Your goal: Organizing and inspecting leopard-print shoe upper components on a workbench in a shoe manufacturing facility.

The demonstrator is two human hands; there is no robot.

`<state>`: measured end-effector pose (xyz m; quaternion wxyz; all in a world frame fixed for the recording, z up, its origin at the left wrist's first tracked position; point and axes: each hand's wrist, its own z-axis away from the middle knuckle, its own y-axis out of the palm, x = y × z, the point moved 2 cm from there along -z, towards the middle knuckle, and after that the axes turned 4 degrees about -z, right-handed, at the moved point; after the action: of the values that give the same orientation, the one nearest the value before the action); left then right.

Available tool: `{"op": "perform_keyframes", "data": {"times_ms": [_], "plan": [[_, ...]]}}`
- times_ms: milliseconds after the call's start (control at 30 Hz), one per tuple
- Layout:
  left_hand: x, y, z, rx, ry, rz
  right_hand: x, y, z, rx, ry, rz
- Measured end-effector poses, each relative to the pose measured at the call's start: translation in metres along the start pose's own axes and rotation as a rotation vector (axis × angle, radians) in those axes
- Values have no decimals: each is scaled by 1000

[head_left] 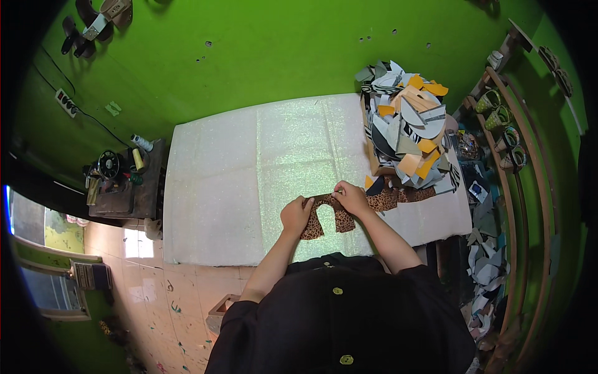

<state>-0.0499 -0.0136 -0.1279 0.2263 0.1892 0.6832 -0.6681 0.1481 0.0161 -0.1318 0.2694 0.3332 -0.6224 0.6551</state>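
Both my hands hold an arch-shaped, leopard-print piece of material [344, 220] above the near part of the white-covered table. My left hand [295, 215] is closed on its upper left edge. My right hand [351, 197] pinches the upper right edge. The two legs of the arch hang toward me, with the pale table cover showing between them. More leopard-print pieces [382, 198] lie just right of my right hand, partly overlapping one another.
A box [372, 156] heaped with grey, white, orange and zebra-print offcuts stands at the table's [212, 187] back right. A sewing machine [109, 166] with thread spools is at the left. Shoes [498, 117] hang on a right-hand rack, above scraps [489, 268] on the floor.
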Motion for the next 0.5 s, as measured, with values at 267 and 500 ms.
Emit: {"op": "perform_keyframes", "data": {"times_ms": [267, 500], "plan": [[2, -7, 2, -64, 38, -28, 7, 0, 7, 41, -18, 218], [5, -14, 28, 112, 499, -38, 17, 2, 46, 24, -256, 424]]}}
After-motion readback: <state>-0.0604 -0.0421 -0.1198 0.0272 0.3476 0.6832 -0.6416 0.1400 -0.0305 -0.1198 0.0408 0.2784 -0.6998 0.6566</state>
